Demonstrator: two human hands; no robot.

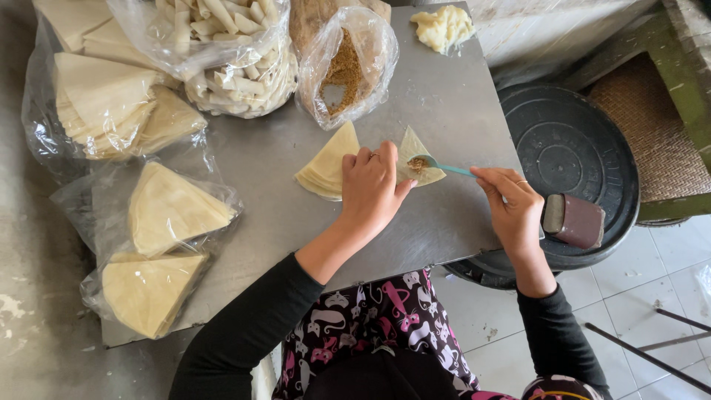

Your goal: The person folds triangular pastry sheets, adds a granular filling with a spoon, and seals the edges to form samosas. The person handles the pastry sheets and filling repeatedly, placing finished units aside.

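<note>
At a steel worktable (459, 104), my left hand (374, 189) presses flat on a single triangular pastry wrapper (416, 157), fingers spread and gripping nothing, while my right hand (511, 204) pinches the handle of a small light-blue spoon (444, 166) between thumb and fingers. The spoon's bowl rests on the wrapper, over a little heap of brown crumbly filling (419, 163) at its middle. Just beside my left hand, touching its knuckles, lies a fanned stack of wrappers (327, 164). Behind them stands an open clear bag of the brown filling (346, 68), and next to it a bag of finished rolled pastries (233, 63). More wrapper stacks in plastic lie along the table's left side (111, 111), (174, 209), (148, 290). A lump of pale dough (443, 28) sits at the far corner. To my right, a maroon phone (574, 220) lies on a round black lid (570, 148), close to my right wrist
</note>
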